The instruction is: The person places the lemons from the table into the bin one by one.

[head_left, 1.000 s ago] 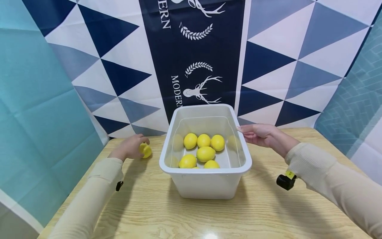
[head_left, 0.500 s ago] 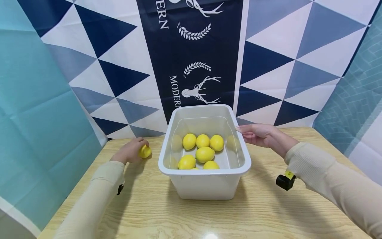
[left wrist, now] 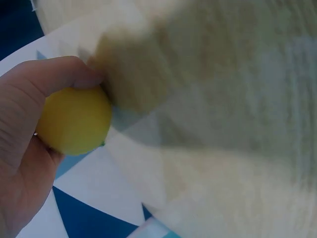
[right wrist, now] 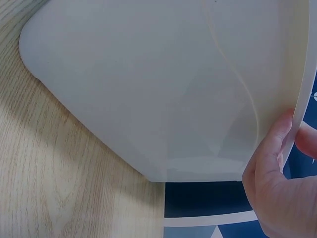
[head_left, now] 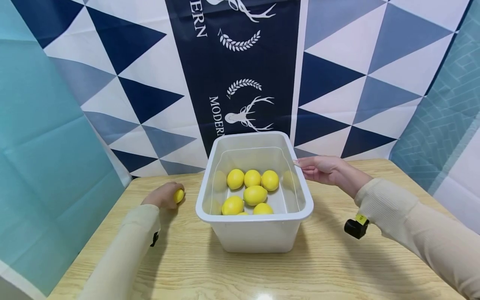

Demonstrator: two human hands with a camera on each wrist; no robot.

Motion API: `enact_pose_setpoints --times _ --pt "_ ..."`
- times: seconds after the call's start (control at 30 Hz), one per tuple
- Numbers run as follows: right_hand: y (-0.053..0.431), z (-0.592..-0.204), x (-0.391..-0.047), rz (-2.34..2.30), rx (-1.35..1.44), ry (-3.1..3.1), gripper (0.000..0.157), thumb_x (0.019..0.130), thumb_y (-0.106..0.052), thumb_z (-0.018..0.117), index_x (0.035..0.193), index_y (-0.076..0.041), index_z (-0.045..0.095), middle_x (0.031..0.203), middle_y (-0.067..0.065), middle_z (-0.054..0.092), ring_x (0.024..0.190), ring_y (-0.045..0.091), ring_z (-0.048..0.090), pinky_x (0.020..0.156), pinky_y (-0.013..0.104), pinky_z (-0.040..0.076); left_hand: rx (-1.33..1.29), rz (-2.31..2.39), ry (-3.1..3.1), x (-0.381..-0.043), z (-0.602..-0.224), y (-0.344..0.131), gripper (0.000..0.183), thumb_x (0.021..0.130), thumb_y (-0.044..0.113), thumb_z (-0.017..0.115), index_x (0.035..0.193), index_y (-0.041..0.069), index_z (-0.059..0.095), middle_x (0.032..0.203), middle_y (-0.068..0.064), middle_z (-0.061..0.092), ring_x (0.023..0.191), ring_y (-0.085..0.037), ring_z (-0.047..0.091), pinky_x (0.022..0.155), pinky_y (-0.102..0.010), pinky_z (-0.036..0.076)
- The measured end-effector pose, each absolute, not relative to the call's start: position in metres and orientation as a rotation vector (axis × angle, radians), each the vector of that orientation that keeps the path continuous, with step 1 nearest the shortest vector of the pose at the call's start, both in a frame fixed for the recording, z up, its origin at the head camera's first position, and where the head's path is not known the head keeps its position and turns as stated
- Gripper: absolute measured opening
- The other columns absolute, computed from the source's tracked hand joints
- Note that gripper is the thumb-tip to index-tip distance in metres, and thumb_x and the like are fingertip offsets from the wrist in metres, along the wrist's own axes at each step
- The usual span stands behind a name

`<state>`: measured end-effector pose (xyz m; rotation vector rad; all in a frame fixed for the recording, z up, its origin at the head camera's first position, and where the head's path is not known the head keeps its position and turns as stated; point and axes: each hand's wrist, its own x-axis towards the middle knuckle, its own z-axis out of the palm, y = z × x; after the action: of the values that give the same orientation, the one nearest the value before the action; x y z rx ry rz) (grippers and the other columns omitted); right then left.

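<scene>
My left hand (head_left: 161, 196) grips a yellow lemon (head_left: 179, 196) just above the table, left of the white plastic bin (head_left: 255, 235). In the left wrist view the thumb lies along one side of the lemon (left wrist: 77, 121) and the fingers lie on the other, partly hidden. Several more lemons (head_left: 255, 195) lie on the bin's floor. My right hand (head_left: 322, 168) pinches the bin's right rim. Up close in the right wrist view, the thumb and fingers of that hand (right wrist: 282, 178) sit on either side of the rim (right wrist: 303, 79).
The bin stands upright on a light wooden table (head_left: 180, 262). Behind the table hangs a patterned cloth (head_left: 240, 62) with triangles and deer heads. A teal cloth wall (head_left: 56, 166) bounds the left side. A small black camera (head_left: 356, 228) is strapped at my right wrist.
My left fingers have closed further round the lemon, which has turned and shifted slightly left. The whole view has drifted a little. My right hand stays on the bin's rim.
</scene>
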<state>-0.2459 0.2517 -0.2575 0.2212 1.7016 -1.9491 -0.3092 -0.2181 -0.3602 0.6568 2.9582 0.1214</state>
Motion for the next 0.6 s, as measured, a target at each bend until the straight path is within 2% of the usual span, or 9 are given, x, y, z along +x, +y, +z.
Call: enact_pose_setpoints --times 0.17,0.27,0.33,0.4,0.6 --pt "0.2533 -0.2564 -0.2461 -1.96 0.225 1.686 0.021 0.091 -0.008 0.061 0.11 -0.01 0.051 0.084 -0.003 0.069 0.079 0.006 0.068 0.079 0.018 0.057 0.742 0.144 2.959 -0.3113 -0.3647 -0.223 0.023 0.073 0.008 0.072 0.093 0.011 0.059 0.085 -0.005 0.06 0.076 -0.02 0.051 0.072 -0.035 0.047" --pt "0.2543 -0.2553 -0.2462 -1.97 0.227 1.677 0.009 0.091 -0.008 0.061 0.099 -0.012 0.058 0.084 -0.002 0.07 0.079 0.007 0.068 0.079 0.018 0.058 0.748 0.166 2.951 -0.3104 -0.362 -0.2233 0.027 0.071 0.008 0.073 0.094 0.01 0.059 0.086 -0.006 0.06 0.077 -0.021 0.051 0.073 -0.036 0.047" --pt "0.2543 -0.2551 -0.2464 -1.975 0.226 1.671 0.007 0.091 -0.008 0.061 0.095 -0.013 0.06 0.084 -0.002 0.07 0.079 0.007 0.068 0.079 0.019 0.058 0.731 0.175 2.939 -0.3098 -0.3601 -0.2233 0.032 0.069 0.008 0.074 0.097 0.01 0.06 0.088 -0.007 0.061 0.078 -0.021 0.051 0.073 -0.036 0.048" --pt "0.254 -0.2554 -0.2468 -1.972 0.226 1.67 0.008 0.091 -0.008 0.061 0.098 -0.013 0.059 0.085 -0.002 0.07 0.079 0.007 0.068 0.08 0.019 0.058 0.698 0.189 2.924 -0.3088 -0.3586 -0.2228 0.036 0.067 0.008 0.075 0.1 0.009 0.061 0.092 -0.008 0.062 0.08 -0.021 0.052 0.076 -0.036 0.047" --pt "0.2522 -0.2576 -0.2475 -1.956 0.22 1.686 0.027 0.091 -0.008 0.061 0.116 -0.01 0.048 0.086 -0.003 0.069 0.08 0.006 0.068 0.081 0.018 0.057 0.661 0.209 2.888 -0.3042 -0.3575 -0.2232 0.047 0.064 0.009 0.076 0.108 0.008 0.06 0.098 -0.01 0.063 0.083 -0.022 0.051 0.078 -0.037 0.046"
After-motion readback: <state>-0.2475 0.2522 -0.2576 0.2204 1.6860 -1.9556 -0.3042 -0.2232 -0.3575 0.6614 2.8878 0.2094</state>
